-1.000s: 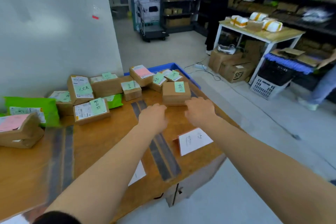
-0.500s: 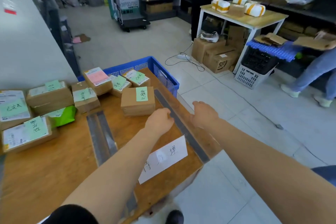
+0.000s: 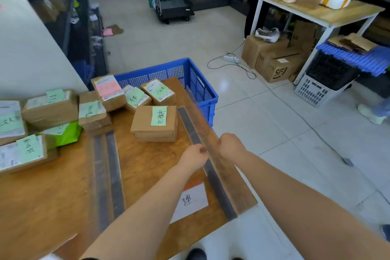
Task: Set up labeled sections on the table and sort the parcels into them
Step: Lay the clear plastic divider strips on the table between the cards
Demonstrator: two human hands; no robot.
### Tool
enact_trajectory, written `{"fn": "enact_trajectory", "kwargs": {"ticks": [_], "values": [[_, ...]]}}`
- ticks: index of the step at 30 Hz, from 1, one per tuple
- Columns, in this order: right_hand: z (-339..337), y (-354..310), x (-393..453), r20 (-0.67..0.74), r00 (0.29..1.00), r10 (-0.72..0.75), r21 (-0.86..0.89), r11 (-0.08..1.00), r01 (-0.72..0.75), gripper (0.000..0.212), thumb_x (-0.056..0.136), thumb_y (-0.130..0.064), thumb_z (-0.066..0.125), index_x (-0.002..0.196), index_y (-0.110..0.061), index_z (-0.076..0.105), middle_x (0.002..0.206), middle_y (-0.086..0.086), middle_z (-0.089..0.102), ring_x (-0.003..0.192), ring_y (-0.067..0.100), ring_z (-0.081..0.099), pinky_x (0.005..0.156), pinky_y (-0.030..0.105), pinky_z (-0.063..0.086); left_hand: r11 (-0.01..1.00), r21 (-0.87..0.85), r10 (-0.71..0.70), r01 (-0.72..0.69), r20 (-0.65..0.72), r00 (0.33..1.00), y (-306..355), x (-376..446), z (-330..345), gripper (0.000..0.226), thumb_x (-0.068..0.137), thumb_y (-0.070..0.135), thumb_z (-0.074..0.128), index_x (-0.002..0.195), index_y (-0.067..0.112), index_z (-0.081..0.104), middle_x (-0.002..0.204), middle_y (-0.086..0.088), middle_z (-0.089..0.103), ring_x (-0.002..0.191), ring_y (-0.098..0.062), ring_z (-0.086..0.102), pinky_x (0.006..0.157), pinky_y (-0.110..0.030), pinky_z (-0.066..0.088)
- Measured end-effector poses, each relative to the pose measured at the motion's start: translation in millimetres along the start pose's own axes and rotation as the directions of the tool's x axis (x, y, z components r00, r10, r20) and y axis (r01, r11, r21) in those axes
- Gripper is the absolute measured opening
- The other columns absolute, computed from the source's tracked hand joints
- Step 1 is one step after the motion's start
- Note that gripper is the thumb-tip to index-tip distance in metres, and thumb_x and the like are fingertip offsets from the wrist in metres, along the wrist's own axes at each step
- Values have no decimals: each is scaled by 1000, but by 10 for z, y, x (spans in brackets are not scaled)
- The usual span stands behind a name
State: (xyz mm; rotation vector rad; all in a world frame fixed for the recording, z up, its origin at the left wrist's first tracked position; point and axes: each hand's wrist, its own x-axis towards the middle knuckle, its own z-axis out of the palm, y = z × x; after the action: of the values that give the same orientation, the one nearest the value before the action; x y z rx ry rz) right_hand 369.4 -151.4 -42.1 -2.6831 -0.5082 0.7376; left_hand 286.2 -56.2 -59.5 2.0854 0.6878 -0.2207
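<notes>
A long brown divider strip with a dark band lies along the right edge of the wooden table; its far end is blurred. My left hand pinches the strip from the left and my right hand grips it from the right, fingers hidden behind it. Just beyond my hands sits a brown parcel with a green note. A white handwritten section label lies under my left forearm. Two more dark strips cross the table to the left.
Several brown parcels with green or pink notes and a green bag crowd the table's far left. A blue crate stands past the far edge. Boxes, a cable, a second table and another person are on the right.
My view has swung right and closer. Both hands moved from behind the green-noted parcel to the table's right edge and took hold of the long strip.
</notes>
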Motion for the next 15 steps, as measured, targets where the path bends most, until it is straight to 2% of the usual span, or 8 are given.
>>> {"fn": "enact_trajectory", "kwargs": {"ticks": [2, 5, 8, 10, 12, 13, 15], "values": [[-80, 76, 4, -13, 999, -44, 5, 999, 44, 21, 87, -9, 47, 66, -7, 47, 73, 8, 53, 82, 32, 57, 64, 27, 37, 999, -41, -14, 13, -24, 1000, 42, -40, 81, 27, 90, 16, 50, 112, 8, 63, 117, -8, 63, 107, -21, 56, 75, -17, 34], [-269, 158, -47, -75, 990, -118, 45, 992, 121, 18, 87, -4, 43, 72, -1, 52, 90, 22, 63, 87, 35, 62, 63, 30, 40, 985, -162, -77, 66, -65, 995, 177, -160, 208, 28, 91, 19, 50, 116, 11, 60, 108, 1, 59, 100, -13, 52, 82, -20, 35], [-546, 198, -139, -124, 972, -198, 100, 972, 210, 17, 87, -5, 43, 76, 1, 54, 94, 24, 64, 85, 34, 62, 64, 32, 43, 961, -261, -128, 94, -116, 985, 428, -259, 349, 33, 90, 17, 53, 122, 7, 56, 108, -2, 58, 106, -20, 55, 83, -25, 42], [-731, 222, -210, -191, 942, -276, 106, 948, 299, 19, 89, -4, 42, 72, -2, 49, 93, 25, 63, 77, 30, 57, 61, 31, 38, 933, -352, -153, 76, -199, 968, 619, -343, 420, 40, 88, 16, 57, 127, 8, 51, 111, -2, 55, 107, -22, 56, 81, -25, 44], [-863, 238, -319, -242, 900, -362, 143, 904, 402, 25, 89, -2, 40, 63, -4, 42, 89, 26, 64, 77, 34, 60, 63, 36, 47, 903, -429, -198, 23, -369, 908, 755, -447, 445, 42, 85, 14, 62, 125, 15, 49, 115, 2, 52, 107, -18, 54, 83, -25, 43], [-915, 234, -380, -263, 880, -395, 195, 872, 449, 27, 89, -2, 40, 61, -5, 40, 85, 26, 64, 78, 37, 62, 67, 41, 51, 895, -446, -210, -25, -468, 858, 792, -504, 429, 39, 83, 13, 64, 119, 20, 50, 116, 2, 54, 100, -14, 54, 82, -26, 45], [-991, 192, -515, -312, 840, -445, 269, 806, 527, 33, 90, -5, 39, 57, -7, 38, 71, 22, 59, 73, 39, 60, 66, 45, 51, 880, -471, -255, -56, -570, 781, 823, -637, 364, 38, 82, 13, 66, 115, 22, 49, 117, 1, 56, 91, -8, 52, 71, -22, 45]]}}
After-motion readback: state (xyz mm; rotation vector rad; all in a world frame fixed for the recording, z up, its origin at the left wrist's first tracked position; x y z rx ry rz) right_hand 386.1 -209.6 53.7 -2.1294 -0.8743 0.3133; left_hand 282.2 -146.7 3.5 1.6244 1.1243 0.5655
